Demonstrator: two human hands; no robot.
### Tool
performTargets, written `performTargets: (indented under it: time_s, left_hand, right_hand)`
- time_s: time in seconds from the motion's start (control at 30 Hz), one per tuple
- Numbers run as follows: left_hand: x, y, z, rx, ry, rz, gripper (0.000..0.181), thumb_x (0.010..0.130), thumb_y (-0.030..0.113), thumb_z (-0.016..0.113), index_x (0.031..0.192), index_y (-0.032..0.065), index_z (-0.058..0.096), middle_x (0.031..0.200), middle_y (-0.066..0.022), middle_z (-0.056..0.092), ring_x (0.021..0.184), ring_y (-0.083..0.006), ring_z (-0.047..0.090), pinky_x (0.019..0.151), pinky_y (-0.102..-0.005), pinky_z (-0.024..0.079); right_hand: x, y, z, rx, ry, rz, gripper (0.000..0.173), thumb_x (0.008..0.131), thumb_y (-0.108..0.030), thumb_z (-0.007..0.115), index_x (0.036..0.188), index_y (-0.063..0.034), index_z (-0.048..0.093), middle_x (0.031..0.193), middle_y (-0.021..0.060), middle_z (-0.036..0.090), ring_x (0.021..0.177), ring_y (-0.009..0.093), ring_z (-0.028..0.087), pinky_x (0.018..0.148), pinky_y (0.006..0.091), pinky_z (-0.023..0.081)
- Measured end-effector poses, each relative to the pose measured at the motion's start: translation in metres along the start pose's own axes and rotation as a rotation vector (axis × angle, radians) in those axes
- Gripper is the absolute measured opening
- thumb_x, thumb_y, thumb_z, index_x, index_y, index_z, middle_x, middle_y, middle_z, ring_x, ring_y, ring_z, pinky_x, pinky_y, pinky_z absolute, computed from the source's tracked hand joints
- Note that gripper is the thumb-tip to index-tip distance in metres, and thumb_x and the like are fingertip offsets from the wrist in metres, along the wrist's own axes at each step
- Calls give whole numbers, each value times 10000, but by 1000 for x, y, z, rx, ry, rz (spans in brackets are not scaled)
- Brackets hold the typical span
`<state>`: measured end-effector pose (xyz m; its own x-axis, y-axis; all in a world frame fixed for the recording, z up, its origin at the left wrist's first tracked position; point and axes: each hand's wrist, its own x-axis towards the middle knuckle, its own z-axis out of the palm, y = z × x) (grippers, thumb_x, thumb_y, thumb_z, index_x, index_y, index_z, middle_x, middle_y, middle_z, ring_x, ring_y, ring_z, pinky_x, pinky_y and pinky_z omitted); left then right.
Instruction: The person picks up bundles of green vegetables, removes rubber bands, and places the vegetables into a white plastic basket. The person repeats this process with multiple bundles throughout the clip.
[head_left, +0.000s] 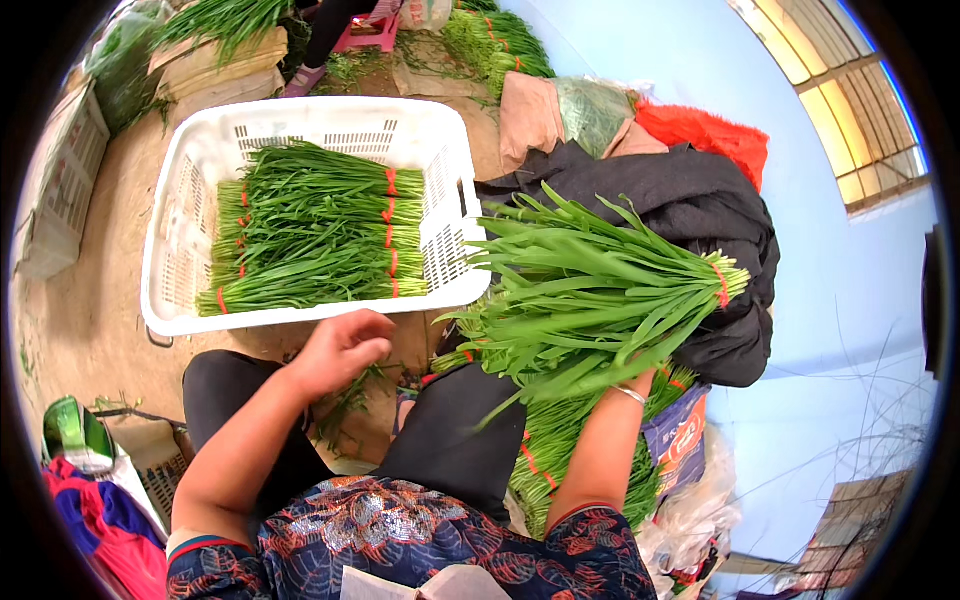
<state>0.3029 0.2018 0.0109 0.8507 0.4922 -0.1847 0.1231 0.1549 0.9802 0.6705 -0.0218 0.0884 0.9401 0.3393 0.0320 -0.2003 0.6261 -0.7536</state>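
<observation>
My right hand (630, 371) is mostly hidden beneath a fanned bunch of green leafy vegetables, likely Chinese chives (592, 292), which it holds up; a red band wraps the pale stem ends at the right. Near the front edge of a white plastic basket (322, 319), my left hand (345, 352) is empty with its fingers loosely curled. Inside the basket lie several banded bunches (315, 225), side by side, with stem ends at both sides. More banded bunches (555, 442) lie beside my right thigh, under my right forearm.
Dark cloth (675, 180) is heaped beyond the held bunch, against a light blue wall (817, 285). Another pile of banded bunches (502, 45) lies at the back. A person's foot (304, 79) rests near a pink stool (371, 34). White crates (67, 180) stand at the left.
</observation>
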Motion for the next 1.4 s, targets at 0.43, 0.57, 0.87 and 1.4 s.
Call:
performTargets:
  time_s: [0.43, 0.57, 0.87, 1.4]
  left_hand:
    - [-30, 38, 39, -223, -15, 251, 206, 886, 207, 599, 883, 2, 581, 719, 2, 560, 652, -74, 529, 589, -252, 446]
    - [-23, 75, 44, 94, 58, 413, 255, 840, 241, 641, 748, 14, 572, 600, -53, 515, 541, -144, 500, 515, -311, 407]
    - [-14, 35, 25, -460, 352, 334, 191, 882, 144, 618, 747, 13, 587, 595, 6, 517, 507, -75, 461, 464, -236, 372]
    - [-9, 32, -50, 240, 176, 318, 228, 877, 200, 582, 746, 14, 574, 609, -49, 517, 527, -128, 480, 482, -304, 386]
  right_hand:
    - [-48, 30, 63, -13, -160, 62, 389, 960, -290, 423, 1224, -15, 507, 1182, 82, 577, 1008, 219, 575, 888, 366, 476]
    - [-56, 43, 76, -7, -188, 81, 394, 961, -295, 420, 1224, -15, 508, 1182, 83, 578, 1009, 220, 575, 888, 366, 477]
    - [-69, 93, 107, -78, -244, 117, 404, 962, -308, 412, 1224, -15, 509, 1181, 84, 579, 1010, 222, 574, 888, 366, 478]
    - [-60, 190, 133, -140, -247, 181, 430, 952, -316, 418, 1239, -6, 499, 1168, 99, 577, 1008, 230, 580, 868, 360, 492]
